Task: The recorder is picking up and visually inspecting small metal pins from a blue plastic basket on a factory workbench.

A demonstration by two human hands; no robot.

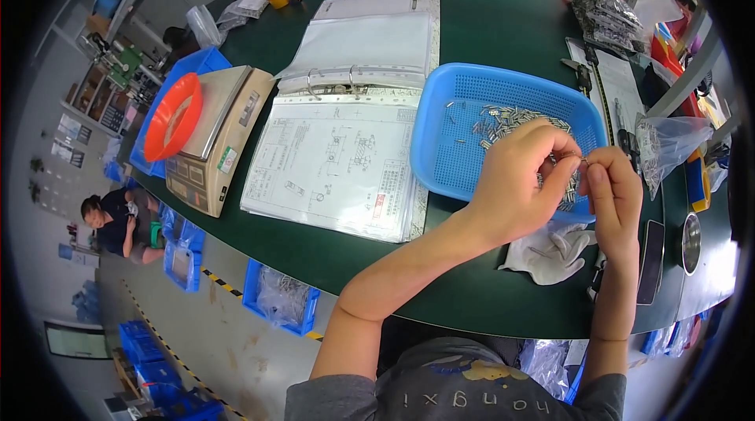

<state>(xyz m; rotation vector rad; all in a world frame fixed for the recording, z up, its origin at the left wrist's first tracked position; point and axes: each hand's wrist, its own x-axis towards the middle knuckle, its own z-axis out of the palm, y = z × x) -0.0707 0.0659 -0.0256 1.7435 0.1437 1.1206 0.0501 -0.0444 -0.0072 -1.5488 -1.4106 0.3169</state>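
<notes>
Head view, one item: wide fisheye, left of a head-worn pair. Mount: above the near side of the table (487,20). Facing: down and forward, upright, unmirrored. Range: near to left hand (521,177) and right hand (616,197), farther from floor (291,366). Coverage: shirt (425,393) at lower edge, table's far side at top. Straight edges bowed toward rim.

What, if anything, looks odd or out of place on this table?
Only mildly odd: a crumpled white glove lies beside the blue basket, though both hands are bare. Nothing looks plainly damaged.
</notes>
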